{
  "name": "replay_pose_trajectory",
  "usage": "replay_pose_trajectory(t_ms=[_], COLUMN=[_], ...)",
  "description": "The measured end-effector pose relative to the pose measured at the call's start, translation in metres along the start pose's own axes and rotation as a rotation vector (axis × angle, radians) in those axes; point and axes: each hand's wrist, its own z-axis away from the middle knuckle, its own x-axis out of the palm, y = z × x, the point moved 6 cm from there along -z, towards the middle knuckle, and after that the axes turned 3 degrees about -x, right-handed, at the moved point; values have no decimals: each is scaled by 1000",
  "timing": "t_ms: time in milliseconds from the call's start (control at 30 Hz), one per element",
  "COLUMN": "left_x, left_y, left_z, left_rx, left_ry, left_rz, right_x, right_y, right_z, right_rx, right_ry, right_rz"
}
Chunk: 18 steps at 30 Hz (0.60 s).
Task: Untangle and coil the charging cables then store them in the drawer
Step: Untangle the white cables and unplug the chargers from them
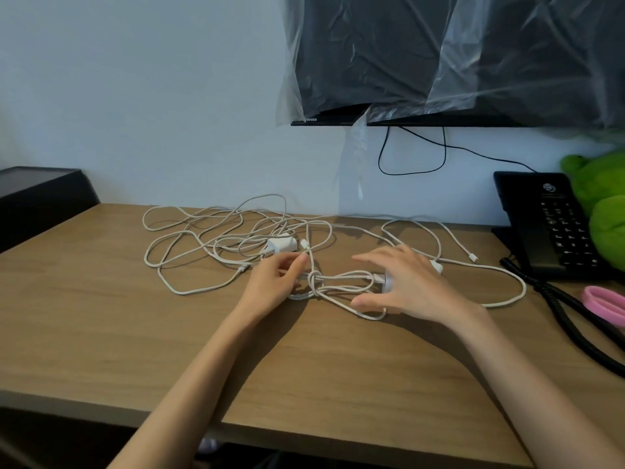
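Wooden desk (101,316) against a white wall. Tangled white charging cables (189,228) sprawl centre-left. The left hand (275,279) pinches one strand in a narrow grip. The right hand (409,282), fingers spread wide, rests on the knotted bundle (338,279). A black telephone (554,231) stands far right.

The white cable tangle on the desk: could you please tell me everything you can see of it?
The white cables look braided and lie in loose, overlapping loops on the wooden desk, uncoiled. A white adapter sits in the middle; one strand is knotted round a folded bundle. A free connector lies toward the telephone. The left hand pinches a strand by the knot; the open right hand partly covers a second white plug.
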Motion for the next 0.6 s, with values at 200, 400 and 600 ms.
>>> replay_pose_trajectory(t_ms=[200,400,600], left_x=[1,-2,-4], left_y=[-3,-1,-1], left_z=[11,11,8], left_rx=[107,62,69], left_ry=[-41,14,-3], left_rz=[-9,83,-6], right_x=[6,14,6], right_y=[7,-2,-13], right_z=[25,23,15], right_rx=[-12,-69,-64], right_ry=[-34,28,145], right_rz=[-48,113,237])
